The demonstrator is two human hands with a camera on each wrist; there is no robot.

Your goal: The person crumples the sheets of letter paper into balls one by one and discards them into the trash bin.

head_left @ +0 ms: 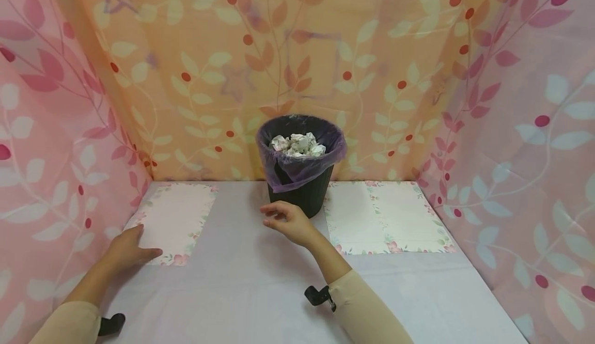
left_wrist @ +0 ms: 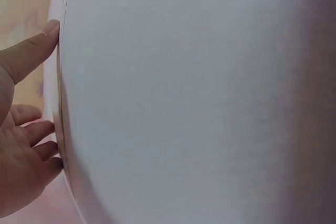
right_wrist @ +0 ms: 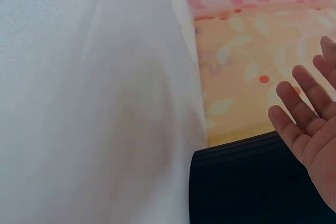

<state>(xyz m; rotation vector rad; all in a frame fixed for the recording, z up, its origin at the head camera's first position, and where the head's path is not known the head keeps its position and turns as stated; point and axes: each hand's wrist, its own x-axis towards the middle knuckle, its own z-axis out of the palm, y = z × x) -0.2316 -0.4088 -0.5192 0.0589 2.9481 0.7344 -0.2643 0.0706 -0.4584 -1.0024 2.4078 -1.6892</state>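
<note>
In the head view a stack or sheet of flower-bordered paper (head_left: pixel 178 220) lies at the left of the table. My left hand (head_left: pixel 127 248) touches its near-left edge, thumb spread away from the fingers. The left wrist view shows this hand (left_wrist: pixel 26 145) with its fingertips against a thin pale edge. My right hand (head_left: pixel 290 222) hovers in front of a black bin (head_left: pixel 302 194) with loosely bent fingers and nothing in them. Seen from the right wrist, that hand (right_wrist: pixel 317 135) has its fingers extended beside the dark bin wall (right_wrist: pixel 252 182). Crumpled paper (head_left: pixel 299 145) fills part of the bin.
A purple liner (head_left: pixel 297 173) folds over the bin's rim. Right of the bin lie two flower-bordered sheets (head_left: pixel 409 220), side by side on the pale tablecloth (head_left: pixel 260 302). Patterned curtains (head_left: pixel 209 75) enclose the table at the back and both sides.
</note>
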